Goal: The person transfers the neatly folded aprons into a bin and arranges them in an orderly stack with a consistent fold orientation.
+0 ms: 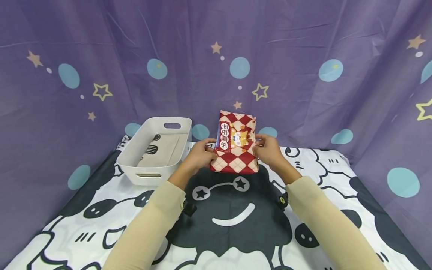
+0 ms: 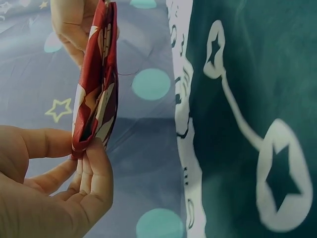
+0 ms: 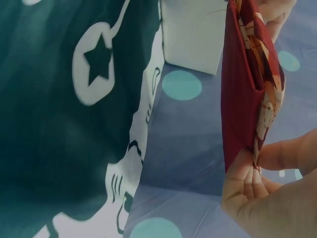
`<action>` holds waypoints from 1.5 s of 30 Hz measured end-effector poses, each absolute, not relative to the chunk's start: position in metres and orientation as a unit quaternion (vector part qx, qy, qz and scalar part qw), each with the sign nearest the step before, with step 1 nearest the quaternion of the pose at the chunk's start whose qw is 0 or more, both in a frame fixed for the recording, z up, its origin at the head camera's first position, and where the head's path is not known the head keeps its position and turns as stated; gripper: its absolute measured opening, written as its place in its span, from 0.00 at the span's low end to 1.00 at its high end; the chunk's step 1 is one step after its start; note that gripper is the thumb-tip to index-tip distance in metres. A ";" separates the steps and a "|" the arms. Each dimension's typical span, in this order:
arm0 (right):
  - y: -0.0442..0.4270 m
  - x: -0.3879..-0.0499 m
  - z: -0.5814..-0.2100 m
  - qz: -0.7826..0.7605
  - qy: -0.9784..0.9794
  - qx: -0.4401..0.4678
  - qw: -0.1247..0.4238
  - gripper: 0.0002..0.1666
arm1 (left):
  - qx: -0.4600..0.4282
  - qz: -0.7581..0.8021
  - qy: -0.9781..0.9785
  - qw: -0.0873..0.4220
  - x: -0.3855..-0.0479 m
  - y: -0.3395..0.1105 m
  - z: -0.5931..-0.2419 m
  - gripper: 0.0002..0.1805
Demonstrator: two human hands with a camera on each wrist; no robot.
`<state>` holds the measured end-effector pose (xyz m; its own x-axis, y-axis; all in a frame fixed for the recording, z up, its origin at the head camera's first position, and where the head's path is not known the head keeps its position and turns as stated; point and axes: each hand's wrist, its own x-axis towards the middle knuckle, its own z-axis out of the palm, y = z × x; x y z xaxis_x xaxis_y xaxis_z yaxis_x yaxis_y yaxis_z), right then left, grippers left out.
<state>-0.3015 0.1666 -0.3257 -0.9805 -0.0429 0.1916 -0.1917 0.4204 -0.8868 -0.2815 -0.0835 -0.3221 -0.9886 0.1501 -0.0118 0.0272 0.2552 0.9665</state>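
A folded cloth (image 1: 237, 159) with red and cream diamonds, printed characters and a cartoon animal is held upright above the patterned bedding. My left hand (image 1: 200, 153) pinches its left edge between thumb and fingers; my right hand (image 1: 269, 149) pinches the right edge. Seen edge-on in the left wrist view, the folded cloth (image 2: 94, 84) shows several layers, with the left hand (image 2: 59, 193) at its near end. In the right wrist view the right hand (image 3: 272, 191) grips the near end of the cloth (image 3: 240, 99), its layers slightly parted.
A white plastic bin (image 1: 148, 171) with cut-out handles stands left of the cloth. Inside it lies a folded beige cloth (image 1: 160, 150) with dark prints. Black-and-white cartoon bedding (image 1: 233, 236) covers the surface, and a purple curtain (image 1: 287, 41) with stars and dots hangs behind.
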 end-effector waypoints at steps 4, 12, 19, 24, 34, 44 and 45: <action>0.154 -0.302 -0.320 0.549 -0.831 0.068 0.058 0.31 | 0.050 0.588 0.806 0.045 -0.281 -0.093 -0.313 0.35; 0.133 -0.307 -0.308 0.554 -0.826 0.075 0.068 0.30 | 0.058 0.547 0.835 0.038 -0.282 -0.116 -0.297 0.36; 0.104 -0.312 -0.308 0.621 -0.779 0.064 0.065 0.30 | 0.055 0.543 0.837 0.023 -0.281 -0.142 -0.287 0.35; 0.083 -0.316 -0.307 0.663 -0.743 0.070 0.060 0.29 | 0.048 0.523 0.851 0.019 -0.282 -0.164 -0.281 0.35; 0.051 -0.320 -0.308 0.693 -0.712 0.091 0.065 0.29 | 0.045 0.512 0.858 0.011 -0.282 -0.193 -0.279 0.35; 0.021 -0.321 -0.299 0.691 -0.714 0.088 0.067 0.28 | 0.040 0.512 0.858 0.000 -0.281 -0.217 -0.280 0.36; 0.018 -0.322 -0.299 0.690 -0.715 0.087 0.068 0.27 | 0.040 0.513 0.857 -0.001 -0.281 -0.220 -0.281 0.36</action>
